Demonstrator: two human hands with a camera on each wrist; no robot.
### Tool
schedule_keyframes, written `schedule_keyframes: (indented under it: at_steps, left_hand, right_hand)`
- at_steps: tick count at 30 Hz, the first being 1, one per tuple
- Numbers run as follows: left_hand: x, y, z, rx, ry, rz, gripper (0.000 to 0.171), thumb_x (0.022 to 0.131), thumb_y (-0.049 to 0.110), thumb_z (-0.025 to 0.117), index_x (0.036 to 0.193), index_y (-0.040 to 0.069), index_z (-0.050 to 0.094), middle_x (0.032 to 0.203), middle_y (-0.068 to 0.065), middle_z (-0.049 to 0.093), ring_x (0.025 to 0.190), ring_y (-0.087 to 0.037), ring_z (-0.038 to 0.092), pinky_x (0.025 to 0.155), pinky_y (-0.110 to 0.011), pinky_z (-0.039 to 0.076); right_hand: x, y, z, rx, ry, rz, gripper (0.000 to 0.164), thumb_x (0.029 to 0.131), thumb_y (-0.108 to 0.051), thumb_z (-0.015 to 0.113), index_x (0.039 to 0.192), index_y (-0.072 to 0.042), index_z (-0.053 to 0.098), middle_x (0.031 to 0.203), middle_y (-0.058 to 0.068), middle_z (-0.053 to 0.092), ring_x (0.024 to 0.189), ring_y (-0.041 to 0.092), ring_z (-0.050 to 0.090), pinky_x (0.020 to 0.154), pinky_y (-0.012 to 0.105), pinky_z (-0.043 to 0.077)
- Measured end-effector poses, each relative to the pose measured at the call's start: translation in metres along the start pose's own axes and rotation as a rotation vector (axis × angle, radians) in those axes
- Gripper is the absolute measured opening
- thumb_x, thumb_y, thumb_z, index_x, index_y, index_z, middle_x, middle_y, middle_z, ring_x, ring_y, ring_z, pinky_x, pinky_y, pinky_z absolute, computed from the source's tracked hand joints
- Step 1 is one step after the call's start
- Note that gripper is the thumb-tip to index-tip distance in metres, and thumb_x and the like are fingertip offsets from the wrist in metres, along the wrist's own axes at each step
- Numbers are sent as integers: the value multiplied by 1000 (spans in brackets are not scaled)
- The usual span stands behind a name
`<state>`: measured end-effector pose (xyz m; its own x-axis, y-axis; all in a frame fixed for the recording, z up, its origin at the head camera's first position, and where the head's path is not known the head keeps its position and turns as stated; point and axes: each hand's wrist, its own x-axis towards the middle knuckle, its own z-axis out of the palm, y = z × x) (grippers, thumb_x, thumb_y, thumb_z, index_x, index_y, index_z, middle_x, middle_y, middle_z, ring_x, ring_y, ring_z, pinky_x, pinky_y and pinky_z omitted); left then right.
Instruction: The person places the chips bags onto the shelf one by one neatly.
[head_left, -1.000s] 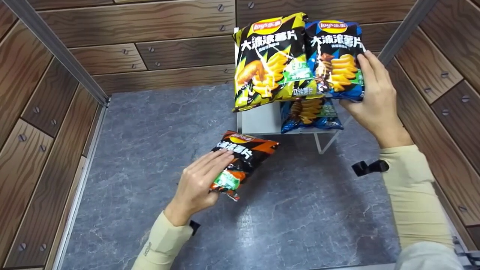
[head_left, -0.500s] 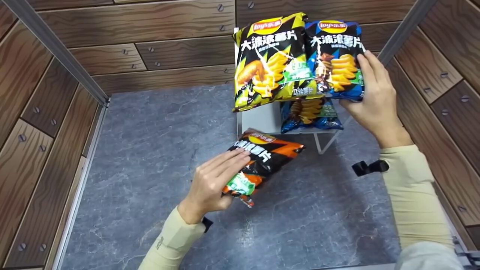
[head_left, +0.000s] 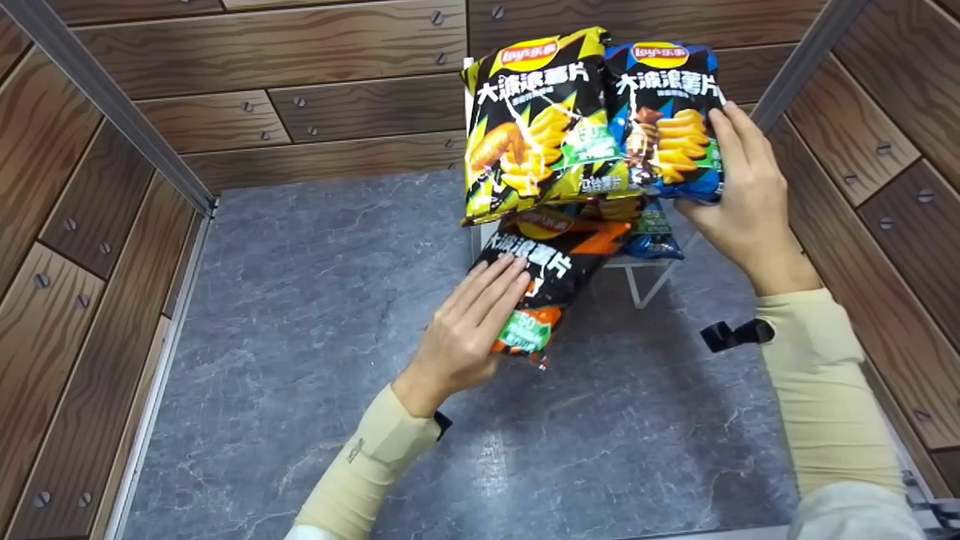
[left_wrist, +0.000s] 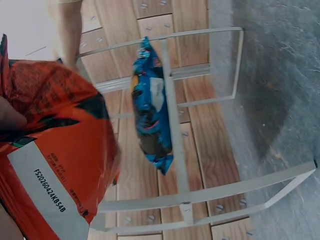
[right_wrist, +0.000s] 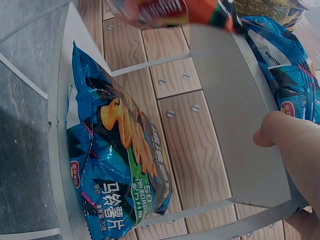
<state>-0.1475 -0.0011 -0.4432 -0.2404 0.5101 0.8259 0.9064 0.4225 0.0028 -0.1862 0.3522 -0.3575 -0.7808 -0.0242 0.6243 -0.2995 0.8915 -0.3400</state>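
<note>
My left hand (head_left: 469,326) grips an orange-and-black chip bag (head_left: 551,262), fingers across its front, at the front of a white two-tier rack (right_wrist: 210,100). The bag's upper end overlaps the lower tier in the head view. A blue chip bag (right_wrist: 120,150) stands on that tier, partly hidden from above. On the upper tier lie a yellow-and-black chip bag (head_left: 536,127) and another blue chip bag (head_left: 664,120). My right hand (head_left: 750,195) holds the rack's upper right corner, its fingertips against the upper blue bag's edge; its thumb (right_wrist: 272,130) lies by the shelf board.
A grey marbled surface (head_left: 322,300) lies under the rack. Wood-patterned panels (head_left: 300,52) rise behind and at both sides, with metal posts (head_left: 120,105) at the corners. The rack's thin wire legs (head_left: 637,285) stand on the surface.
My left hand has carried the orange-and-black bag right and forward, from left of the rack to its lower tier, covering part of the lower blue bag. My right hand stays at the rack.
</note>
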Motion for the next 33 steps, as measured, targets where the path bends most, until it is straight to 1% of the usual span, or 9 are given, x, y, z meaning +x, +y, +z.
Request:
schedule_keyframes:
  at_steps: [3,7,9,16,20,24,27,30,33]
  left_hand:
    - [2,-2,10,61,-15,3,70,75,-19,35,141,-4,49,145,-21,53,137,-35,49,114,-48,40]
    - [5,-5,24,125,-31,-23,60,87,-18,38,144,-3,47,147,-20,51,138,-34,47,115,-48,39]
    - [7,-6,31,155,-37,-41,58,89,-17,39,145,-2,46,147,-20,51,138,-34,48,115,-48,39]
    - [15,-10,52,227,-50,-122,61,87,-19,36,144,-2,46,147,-21,50,139,-34,47,116,-49,38]
    - [23,-13,62,289,-72,-170,57,90,-15,36,145,-2,46,146,-20,51,138,-34,47,117,-47,38]
    - [31,-16,71,347,-92,-219,55,92,-12,38,145,-1,46,142,-17,55,134,-33,50,116,-45,39]
    - [35,-20,78,377,-105,-257,56,90,-11,41,145,0,46,140,-16,56,131,-33,51,114,-45,40]
    - [36,-25,85,376,-134,-290,59,89,-10,44,146,1,44,142,-17,54,133,-33,49,115,-45,39]
    - [34,-29,90,351,-189,-326,62,90,-10,45,150,2,39,147,-17,48,139,-33,43,118,-46,35]
  right_hand:
    - [0,0,0,1,1,2,90,73,-13,85,151,-7,41,158,15,36,143,36,36,109,62,38]
    - [0,0,0,0,5,2,90,73,-13,85,151,-7,41,158,15,37,143,36,36,109,62,39]
    - [0,0,0,1,7,1,90,72,-13,85,151,-7,41,158,15,37,143,36,36,109,62,38]
    - [1,0,1,4,3,-2,91,72,-14,86,151,-7,41,158,15,37,143,37,37,108,63,38]
    - [0,1,0,7,1,9,92,71,-11,86,151,-8,41,158,14,36,143,36,36,108,64,38]
    - [0,1,1,14,-1,15,93,70,-10,86,151,-8,41,158,14,36,143,35,36,109,63,38]
    - [0,2,2,15,-2,14,92,70,-10,86,151,-8,41,158,14,36,143,35,36,108,64,38]
    - [0,1,2,16,0,12,92,70,-10,86,151,-8,41,158,14,36,143,36,36,107,64,38]
    - [0,0,2,19,1,11,92,70,-10,86,151,-8,41,158,14,36,143,36,36,109,63,38]
